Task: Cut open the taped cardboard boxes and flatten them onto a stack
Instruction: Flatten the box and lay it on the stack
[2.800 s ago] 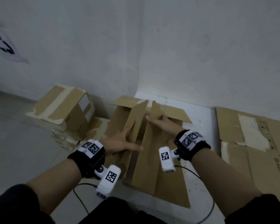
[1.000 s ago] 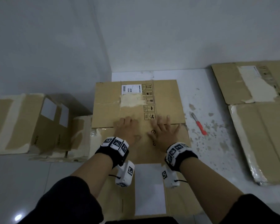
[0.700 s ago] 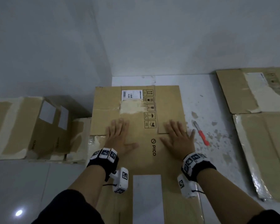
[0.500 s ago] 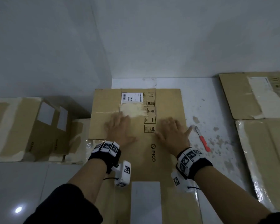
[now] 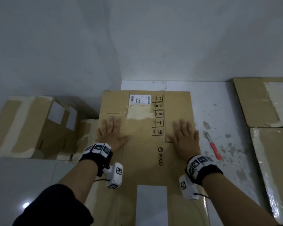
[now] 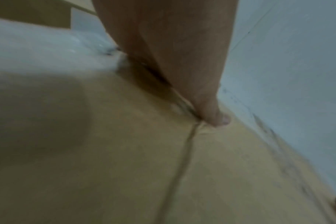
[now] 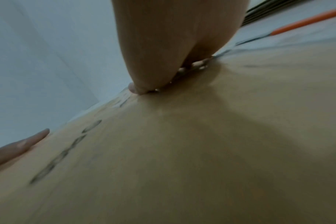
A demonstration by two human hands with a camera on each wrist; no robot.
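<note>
A flattened cardboard box (image 5: pixel 144 152) printed PICO lies on the floor before me, its far end near the wall corner. My left hand (image 5: pixel 110 133) presses flat on its left side, fingers straight. My right hand (image 5: pixel 185 137) presses flat on its right side, fingers spread. The left wrist view shows my left hand (image 6: pixel 182 63) flat on the brown cardboard (image 6: pixel 163 166). In the right wrist view my right hand (image 7: pixel 173 45) lies flat on the cardboard (image 7: pixel 182 151). A red-handled cutter (image 5: pixel 213 146) lies on the floor just right of the box, also visible as the cutter (image 7: pixel 307 21).
Taped, unflattened boxes (image 5: pixel 31 126) stand at the left against the wall. Flattened cardboard sheets (image 5: pixel 268 108) lie on the floor at the right. The floor (image 5: pixel 219 111) between box and sheets is stained white. Walls meet in a corner just beyond the box.
The box went from standing open between my hands to lying flat. In the last second both hands slid apart across it, left hand leftward, right hand rightward.
</note>
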